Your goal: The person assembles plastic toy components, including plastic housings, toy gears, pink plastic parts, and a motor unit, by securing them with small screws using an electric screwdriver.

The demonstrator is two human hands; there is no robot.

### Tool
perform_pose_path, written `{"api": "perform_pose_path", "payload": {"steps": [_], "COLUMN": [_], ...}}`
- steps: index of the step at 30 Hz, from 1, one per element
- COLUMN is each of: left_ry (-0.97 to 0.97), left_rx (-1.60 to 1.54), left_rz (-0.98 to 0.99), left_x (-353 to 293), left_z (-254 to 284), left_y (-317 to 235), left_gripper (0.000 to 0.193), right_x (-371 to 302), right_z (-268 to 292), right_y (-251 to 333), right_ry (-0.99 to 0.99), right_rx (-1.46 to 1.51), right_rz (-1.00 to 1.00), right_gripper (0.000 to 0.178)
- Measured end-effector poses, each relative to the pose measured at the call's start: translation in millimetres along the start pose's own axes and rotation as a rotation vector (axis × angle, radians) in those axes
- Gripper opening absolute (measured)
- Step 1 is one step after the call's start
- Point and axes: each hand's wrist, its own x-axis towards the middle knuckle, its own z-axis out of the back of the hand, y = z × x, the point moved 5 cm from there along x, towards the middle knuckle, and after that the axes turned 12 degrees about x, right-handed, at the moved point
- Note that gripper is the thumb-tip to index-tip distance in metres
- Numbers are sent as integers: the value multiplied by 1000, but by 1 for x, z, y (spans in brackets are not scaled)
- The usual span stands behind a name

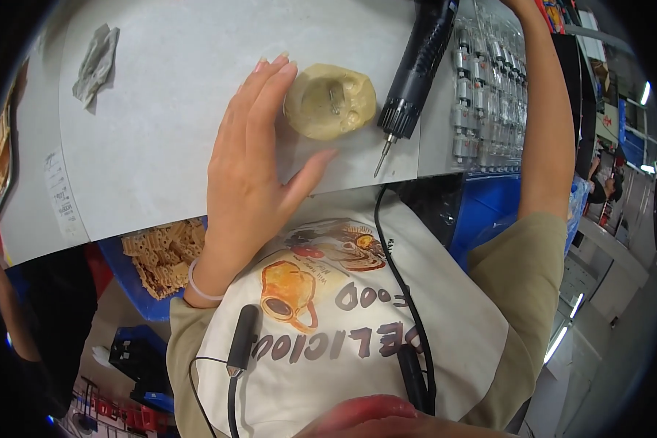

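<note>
Your left hand (252, 160) is spread just beside the tan bowl (299, 120), thumb well away from the fingers, with nothing showing in its grasp; whether a finger touches the bowl's wall is hard to tell. The bowl sits on the table (146, 146) with a few small metal pieces (336, 98) inside, so these do not look used up. Your right forearm (547, 131) runs up to the picture's top edge and the right hand lies beyond it, so I cannot tell what that hand holds. Right of the bowl, the power screwdriver (416, 73) points its bare-looking bit (383, 157) toward you, meeting no part, so I judge you to be between steps. Rows of cylindrical parts (489, 95) fill the clear tray; whether those are finished or waiting is unclear. Many tan pieces (164, 263) lie in the blue crate (128, 274), and I cannot tell their stage either.
</note>
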Motion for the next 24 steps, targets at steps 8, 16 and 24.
{"api": "perform_pose_path", "payload": {"steps": [8,16,24], "left_ry": [13,143,158], "left_rx": [51,-120,-41], "left_rz": [-63,-59,-111], "left_x": [0,11,20], "left_z": [-3,1,-5], "left_y": [-2,-6,-1], "left_gripper": [84,94,73], "right_x": [-105,-205,-231], "right_z": [69,15,-32], "right_y": [56,152,176], "right_ry": [-569,-459,-321], "right_rx": [428,483,382], "right_rz": [164,232,401], "right_gripper": [21,73,97]}}
